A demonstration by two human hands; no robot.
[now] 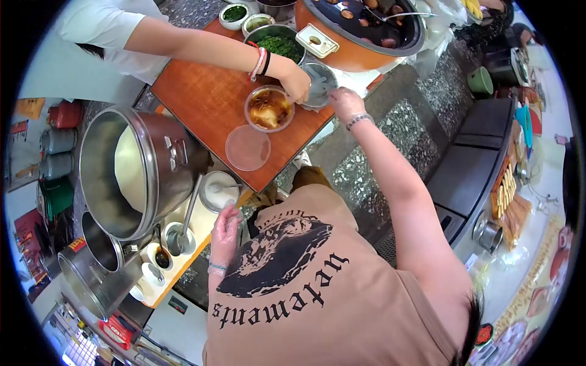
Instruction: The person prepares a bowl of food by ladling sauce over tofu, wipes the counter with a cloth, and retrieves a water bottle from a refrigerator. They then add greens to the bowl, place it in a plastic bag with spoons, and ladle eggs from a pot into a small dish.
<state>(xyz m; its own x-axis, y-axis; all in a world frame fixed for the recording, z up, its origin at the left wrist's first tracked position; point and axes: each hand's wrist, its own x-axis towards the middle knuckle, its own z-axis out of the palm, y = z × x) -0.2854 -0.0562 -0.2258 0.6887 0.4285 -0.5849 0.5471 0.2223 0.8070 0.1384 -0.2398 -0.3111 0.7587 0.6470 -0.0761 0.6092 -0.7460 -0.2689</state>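
Note:
My right hand [348, 105], in a thin clear glove, reaches across the table and pinches the rim of a clear plastic bowl [320, 84]. A co-worker's hand [295, 84] is at the other side of that bowl. Beside it stands a plastic bowl of pale curd in brown liquid [268, 108]. Nearer me a round clear lid [248, 148] lies flat on the table. My left hand [226, 230], gloved too, hangs with fingers extended and nothing visible in it, just below a bowl of white granules [220, 191] with a spoon.
A large steel pot [160, 183] stands at left, with a ladle [194, 200] and a bowl of dark sauce [162, 257] close by. Behind the wooden table [201, 79] are a bowl of chopped greens [276, 47] and an orange pot of dark broth [366, 58].

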